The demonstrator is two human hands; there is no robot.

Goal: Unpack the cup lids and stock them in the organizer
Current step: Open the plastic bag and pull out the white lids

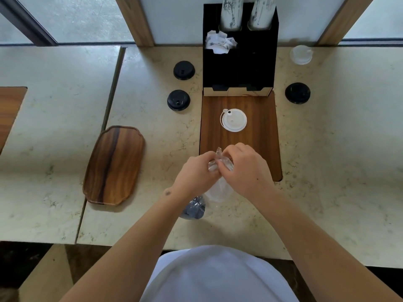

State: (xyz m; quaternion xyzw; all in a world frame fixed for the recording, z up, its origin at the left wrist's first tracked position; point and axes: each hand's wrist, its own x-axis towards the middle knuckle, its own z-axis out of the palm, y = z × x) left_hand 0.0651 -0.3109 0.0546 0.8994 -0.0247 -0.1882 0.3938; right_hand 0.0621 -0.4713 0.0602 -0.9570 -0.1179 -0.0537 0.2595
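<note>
My left hand (196,173) and my right hand (244,168) both pinch the twisted top of a clear plastic bag (219,186) above the counter's front. Dark lids (194,208) show through the bag's lower part beside my left wrist. A white lid (233,120) lies on the wooden inset board (261,136) ahead of my hands. Three black lids lie loose on the counter: two on the left (184,70) (178,100) and one on the right (297,93). The black organizer (239,68) stands behind the board, with paper cup stacks (231,14) in its back slots.
A crumpled paper (220,42) sits in the organizer's left compartment. A clear lid or small stack (301,54) rests at the back right. A wooden tray (114,165) lies to the left. The counter's front edge (130,245) runs just before my body.
</note>
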